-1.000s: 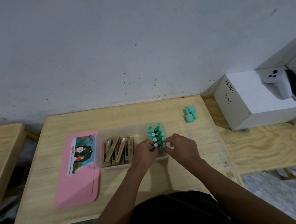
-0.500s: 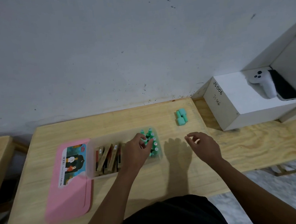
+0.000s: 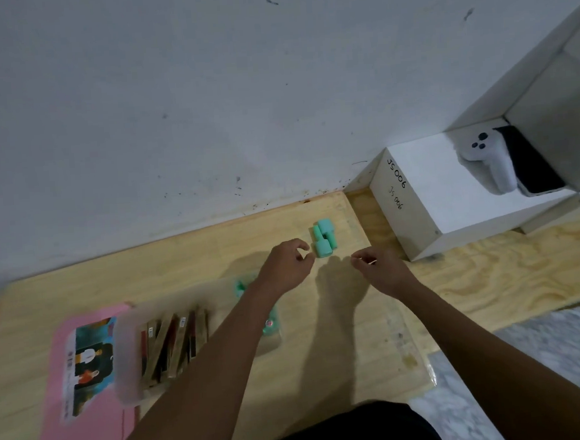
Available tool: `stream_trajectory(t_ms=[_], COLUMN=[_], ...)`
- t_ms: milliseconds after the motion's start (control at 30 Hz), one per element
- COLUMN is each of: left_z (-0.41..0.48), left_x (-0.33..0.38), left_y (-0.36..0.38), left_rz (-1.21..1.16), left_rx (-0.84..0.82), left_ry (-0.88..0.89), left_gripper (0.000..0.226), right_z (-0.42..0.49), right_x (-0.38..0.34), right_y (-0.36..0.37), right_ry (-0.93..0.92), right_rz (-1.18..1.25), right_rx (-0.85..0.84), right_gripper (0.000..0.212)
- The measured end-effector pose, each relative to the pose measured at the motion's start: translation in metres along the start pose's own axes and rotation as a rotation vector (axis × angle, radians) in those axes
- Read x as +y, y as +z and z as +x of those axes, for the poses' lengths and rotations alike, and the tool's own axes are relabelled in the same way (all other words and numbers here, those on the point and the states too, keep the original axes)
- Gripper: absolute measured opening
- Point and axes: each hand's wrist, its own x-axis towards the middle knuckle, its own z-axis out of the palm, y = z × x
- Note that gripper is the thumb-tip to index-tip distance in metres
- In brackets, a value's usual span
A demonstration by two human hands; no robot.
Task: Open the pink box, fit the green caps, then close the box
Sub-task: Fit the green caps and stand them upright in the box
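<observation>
The pink lid [image 3: 87,433] lies flat on the wooden table at the left. Beside it stands the clear box [image 3: 127,361], open, holding brown sticks and green-topped pieces [image 3: 270,324] partly hidden under my left forearm. A small pile of green caps [image 3: 324,239] sits near the table's far right corner. My left hand [image 3: 286,266] hovers just left of the caps with curled fingers and nothing in them. My right hand [image 3: 381,270] hovers just below and right of the caps, fingers loosely apart, empty.
A white box [image 3: 427,193] marked JS006 stands on a second wooden surface to the right, with a white controller [image 3: 487,161] and a black device on top. The grey wall runs along the table's far edge.
Both hands left the box and moved up and right toward the pile of green caps. The camera view shifted, so the table sits lower and further left in the frame.
</observation>
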Motion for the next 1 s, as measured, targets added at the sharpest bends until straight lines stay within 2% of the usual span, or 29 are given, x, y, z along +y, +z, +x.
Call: stream_trajectory(t_ms=[233, 400, 600, 767, 867, 1000], left_z=[0.055, 0.072, 0.083, 0.091, 0.089, 0.080], left_x=[0.004, 0.014, 0.017, 0.019, 0.016, 0.010], left_y=[0.025, 0.042, 0.049, 0.047, 0.044, 0.039], left_rz=[0.106, 0.124, 0.171, 0.100, 0.026, -0.076], left_rx=[-0.044, 0.008, 0.074, 0.064, 0.057, 0.060], left_ry=[-0.186, -0.236, -0.282, -0.338, -0.314, -0.266], left_gripper=[0.042, 0.029, 0.024, 0.017, 0.013, 0.019], right_z=[0.042, 0.069, 0.083, 0.085, 0.081, 0.072], right_x=[-0.010, -0.022, -0.027, -0.026, -0.026, -0.020], right_y=[0.006, 0.016, 0.024, 0.026, 0.025, 0.023], right_ry=[0.016, 0.047, 0.038, 0.029, 0.045, 0.058], right_rz=[-0.051, -0.190, -0.345, -0.369, -0.366, -0.216], right_rx=[-0.064, -0.030, -0.045, -0.021, 0.015, 0.077], right_gripper=[0.028, 0.025, 0.037, 0.037, 0.037, 0.033])
